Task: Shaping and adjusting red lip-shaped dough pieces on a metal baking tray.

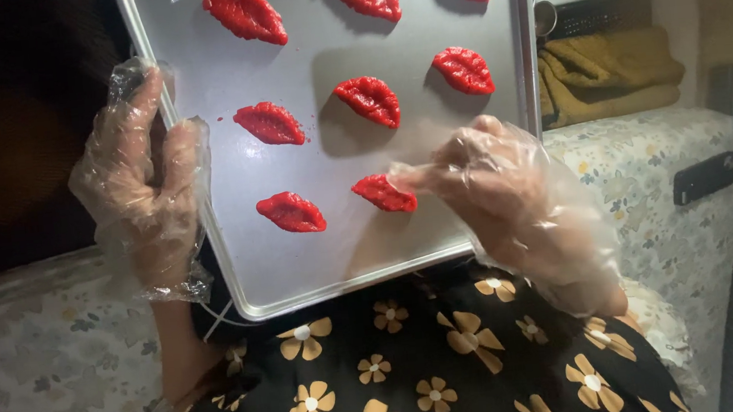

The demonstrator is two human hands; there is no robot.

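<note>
The left hand (pixel 142 178), in a clear plastic glove, is gripping the left rim of a metal baking tray (pixel 336 263), fingers curled around the edge. The gloved right hand (pixel 509 192) is pinching a red lip-shaped piece of dough (pixel 383 194) between its fingertips, touching the tray's lower right among seven others.

A shiny silver baking tray (pixel 247 271) rests on the lap, tipped up a little at its far end. Eight red lip-shaped pieces lie on it, flat and apart from each other. The near right red piece (pixel 383 194) is bumpy and sits right at the fingers (pixel 422 176) of the right hand.
</note>
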